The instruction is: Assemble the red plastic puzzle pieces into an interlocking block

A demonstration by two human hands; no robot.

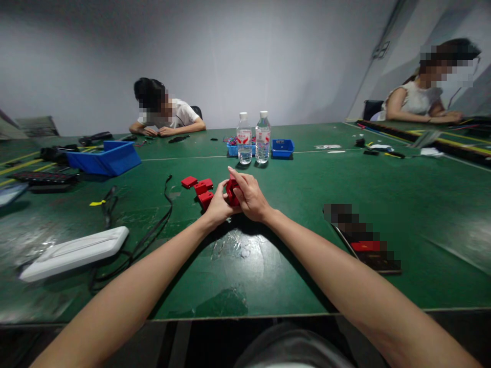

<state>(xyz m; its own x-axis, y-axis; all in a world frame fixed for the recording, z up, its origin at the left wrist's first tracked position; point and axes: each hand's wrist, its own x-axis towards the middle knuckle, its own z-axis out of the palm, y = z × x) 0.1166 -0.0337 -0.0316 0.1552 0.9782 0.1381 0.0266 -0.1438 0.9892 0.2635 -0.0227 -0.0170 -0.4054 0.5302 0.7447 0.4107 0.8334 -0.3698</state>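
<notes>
Both my hands meet over the middle of the green table. My left hand and my right hand are closed together around a small red plastic part, which is mostly hidden by my fingers. Just to the left lie three more red plastic blocks: one farthest left, one in the middle and one touching my left hand.
Two water bottles stand behind my hands, flanked by small blue bins. A larger blue bin, a white power strip with black cable and a dark flat object lie around. Two other people sit at far tables.
</notes>
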